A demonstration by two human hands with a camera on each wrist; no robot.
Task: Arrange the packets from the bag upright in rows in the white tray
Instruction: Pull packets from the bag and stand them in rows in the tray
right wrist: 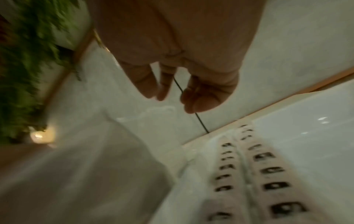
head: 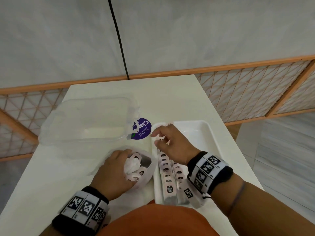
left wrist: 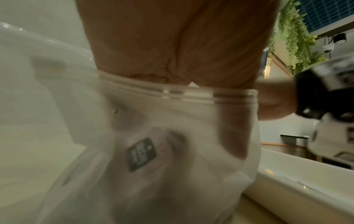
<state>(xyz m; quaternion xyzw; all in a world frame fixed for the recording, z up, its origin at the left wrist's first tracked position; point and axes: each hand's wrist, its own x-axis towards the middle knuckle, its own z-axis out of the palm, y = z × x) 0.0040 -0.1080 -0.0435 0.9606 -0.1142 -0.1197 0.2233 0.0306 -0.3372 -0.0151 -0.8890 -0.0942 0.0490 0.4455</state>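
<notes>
White tabletop [head: 170, 99] carries a clear lidded box [head: 81, 120] and a purple round sticker [head: 142, 128] reading "Let's keep our…clean". Her left hand [head: 115, 171] is down inside the zip bag [head: 146, 176], fingers curled round crumpled packets [head: 132, 165]. Her right hand [head: 172, 143] hovers, loosely curled and empty, over the white tray [head: 209, 142], where two rows of upright packets [head: 167, 178] carry dark labels too small to read.

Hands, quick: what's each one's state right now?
Left hand: inside the bag, fingers curled round packets.
Right hand: over the white tray, fingers loosely curled, holding nothing.
</notes>
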